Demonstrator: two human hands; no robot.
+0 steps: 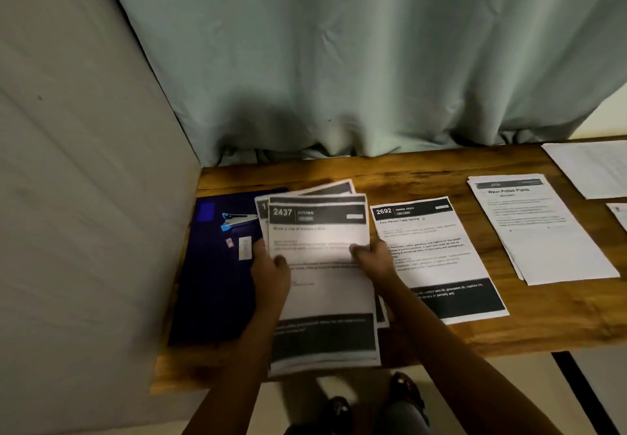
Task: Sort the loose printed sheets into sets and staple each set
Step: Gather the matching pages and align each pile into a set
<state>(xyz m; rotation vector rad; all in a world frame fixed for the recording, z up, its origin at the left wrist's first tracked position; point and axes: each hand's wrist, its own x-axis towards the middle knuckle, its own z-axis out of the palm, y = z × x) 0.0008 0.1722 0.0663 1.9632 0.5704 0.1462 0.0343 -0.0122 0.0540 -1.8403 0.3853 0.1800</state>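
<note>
The left hand [271, 265] and right hand [371, 256] are each gripping a side of the fanned stack of sheets [319, 241], which is overhanging the near edge of the worktop [543, 315]. The under-sheets are splaying unevenly, so a slackening grip could be spilling them floorward or mixing sets. The stapler [237, 220] is lying dim on a dark folder [210, 281]; most of the print is blurring past reading.

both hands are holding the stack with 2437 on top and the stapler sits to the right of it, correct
Not quite. The head view shows the stapler to the left of the stack, lying on a dark blue folder. The rest is right: the left hand and the right hand both hold the stack with 2437 on top.
</note>
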